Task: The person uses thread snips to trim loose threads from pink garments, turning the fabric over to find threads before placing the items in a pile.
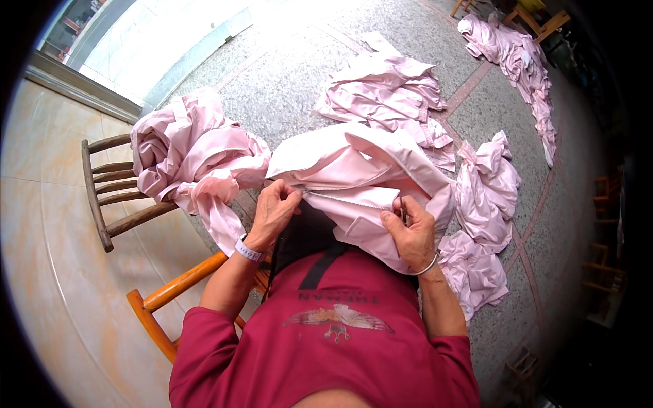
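Observation:
A pale pink jacket (pixel 326 158) with a zip along one edge lies spread across my lap. At the zip's left end, my left hand (pixel 275 206) pinches the fabric between thumb and fingertips. My right hand (pixel 410 231) grips the jacket near the other end of the zip, thumb on top. Something small and dark shows between the right fingers, too hidden to name. The zip (pixel 350 200) runs nearly straight between both hands. Folds of the jacket hang down past my right wrist.
More pink garments (pixel 197 153) are heaped on a wooden chair (pixel 112 182) at left. A pink pile (pixel 384 88) lies on the speckled floor ahead, with others (pixel 486 197) at right and a long heap (pixel 513 58) far right. An orange wooden chair rail (pixel 183 282) stands beside my left arm.

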A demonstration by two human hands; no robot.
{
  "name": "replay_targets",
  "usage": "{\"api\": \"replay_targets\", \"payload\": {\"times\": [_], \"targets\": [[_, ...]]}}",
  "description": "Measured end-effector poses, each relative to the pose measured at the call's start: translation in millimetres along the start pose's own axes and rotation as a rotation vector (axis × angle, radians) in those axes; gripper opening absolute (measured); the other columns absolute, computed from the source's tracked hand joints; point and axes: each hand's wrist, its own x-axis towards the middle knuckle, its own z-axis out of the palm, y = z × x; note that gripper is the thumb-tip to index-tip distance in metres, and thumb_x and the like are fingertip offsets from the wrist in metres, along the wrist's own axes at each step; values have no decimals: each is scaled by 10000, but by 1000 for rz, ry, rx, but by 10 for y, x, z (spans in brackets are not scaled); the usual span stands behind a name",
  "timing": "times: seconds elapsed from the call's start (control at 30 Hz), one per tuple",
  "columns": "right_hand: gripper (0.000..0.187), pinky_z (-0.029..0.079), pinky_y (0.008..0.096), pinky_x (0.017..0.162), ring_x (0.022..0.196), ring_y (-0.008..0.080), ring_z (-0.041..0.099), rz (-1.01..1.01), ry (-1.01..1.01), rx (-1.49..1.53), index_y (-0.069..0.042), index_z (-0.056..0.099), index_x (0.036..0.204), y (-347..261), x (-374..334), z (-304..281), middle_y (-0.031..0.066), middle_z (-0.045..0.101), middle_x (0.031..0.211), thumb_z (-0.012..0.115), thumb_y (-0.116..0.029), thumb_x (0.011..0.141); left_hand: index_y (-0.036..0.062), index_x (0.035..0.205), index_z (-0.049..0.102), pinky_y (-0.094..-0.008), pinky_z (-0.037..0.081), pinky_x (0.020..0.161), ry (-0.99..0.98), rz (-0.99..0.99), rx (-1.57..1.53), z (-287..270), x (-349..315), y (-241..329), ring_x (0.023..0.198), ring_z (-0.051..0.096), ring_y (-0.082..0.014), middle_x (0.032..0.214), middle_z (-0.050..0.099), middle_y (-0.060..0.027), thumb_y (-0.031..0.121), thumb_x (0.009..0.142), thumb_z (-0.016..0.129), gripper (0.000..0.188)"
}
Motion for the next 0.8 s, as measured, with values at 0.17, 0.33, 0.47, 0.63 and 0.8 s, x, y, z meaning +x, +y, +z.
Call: {"api": "replay_targets", "payload": {"times": [0.17,0.33,0.47,0.63,0.8], "targets": [[193,500,283,620,690,172,653,-223,-282,-192,11,653,1037,-191,-156,255,116,689,862,686,-11,848,19,969,587,-341,451,786,188,705,302,138,-205,338,929,565,-269,968,570,-117,23,825,649,157],[220,541,353,711,802,284,696,-333,-667,-238,-30,671,1046,-97,-226,306,129,698,887,710,-40,829,50,1143,553,-415,416,822,-62,780,557,498,19,581,992,542,-340,1089,563,-141,235,816,737,418],[453,538,381,785,993,291,652,-540,54,-610,-44,624,1140,-378,144,-128,143,656,1090,810,-122,734,72,1147,565,-445,348,908,-146,855,611,624,-185,331,979,549,-283,1060,554,-116,198,758,759,453],[399,528,459,732,823,411,666,-111,53,-1106,3,588,1088,-74,865,-514,211,669,831,770,-176,782,29,1115,556,-390,386,880,-244,897,749,718,-286,114,951,569,-290,1025,562,-130,134,793,680,361],[174,490,432,549,604,365,652,-121,-102,-653,12,601,932,-487,649,-328,198,590,609,655,-132,850,-2,1148,528,-413,433,851,-276,889,472,882,-184,302,935,557,-369,1061,542,-205,64,790,592,369]]}}
